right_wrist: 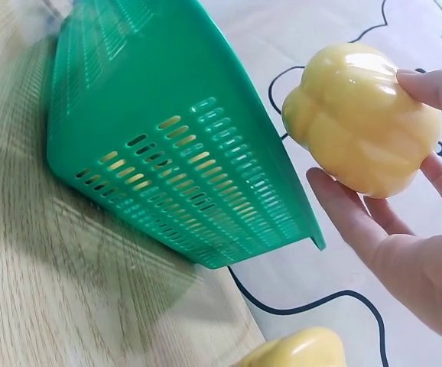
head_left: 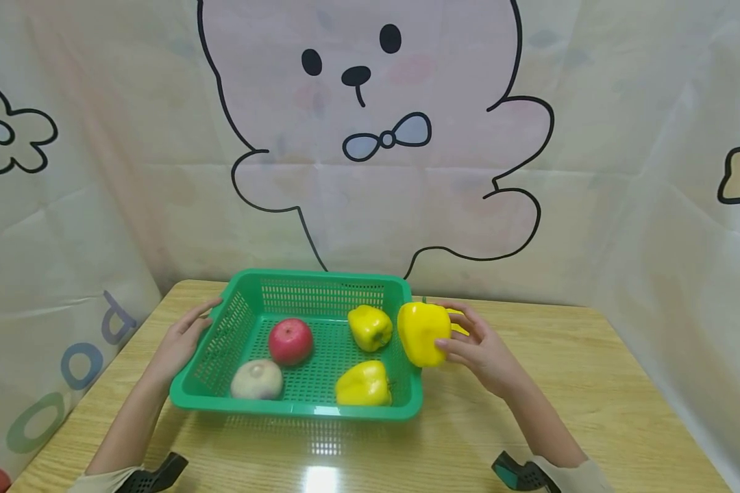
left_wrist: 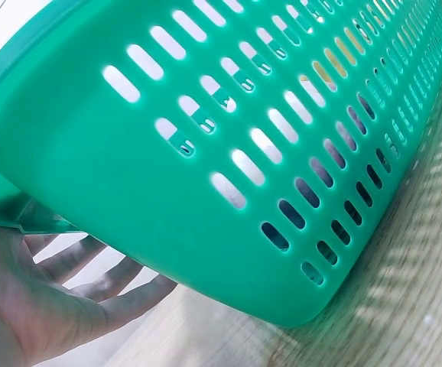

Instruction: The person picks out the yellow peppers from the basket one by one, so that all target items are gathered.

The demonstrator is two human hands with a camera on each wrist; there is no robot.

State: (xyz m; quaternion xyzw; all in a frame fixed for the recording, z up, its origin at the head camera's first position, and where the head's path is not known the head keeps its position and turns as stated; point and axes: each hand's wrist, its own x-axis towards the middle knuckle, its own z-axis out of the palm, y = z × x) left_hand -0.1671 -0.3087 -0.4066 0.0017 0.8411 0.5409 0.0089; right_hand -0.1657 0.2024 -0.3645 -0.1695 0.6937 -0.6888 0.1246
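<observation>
My right hand (head_left: 484, 349) holds a yellow bell pepper (head_left: 423, 333) between thumb and fingers, beside the right rim of a green plastic basket (head_left: 247, 409). In the right wrist view the pepper (right_wrist: 362, 118) is up off the table, next to the basket's edge. My left hand (head_left: 181, 342) has its fingers stretched out against the basket's left rim; the left wrist view shows these fingers (left_wrist: 106, 279) loosely extended along it. Inside the basket lie two more yellow bell peppers (head_left: 370, 328), a red round fruit (head_left: 290, 342) and a whitish round vegetable (head_left: 257, 380) with a purple tinge.
Another yellow pepper (right_wrist: 301, 350) is on the table to the right of the basket, mostly hidden behind my right hand in the head view. The wooden table (head_left: 567, 383) ends at a printed cloth backdrop (head_left: 456, 205) at the back and sides.
</observation>
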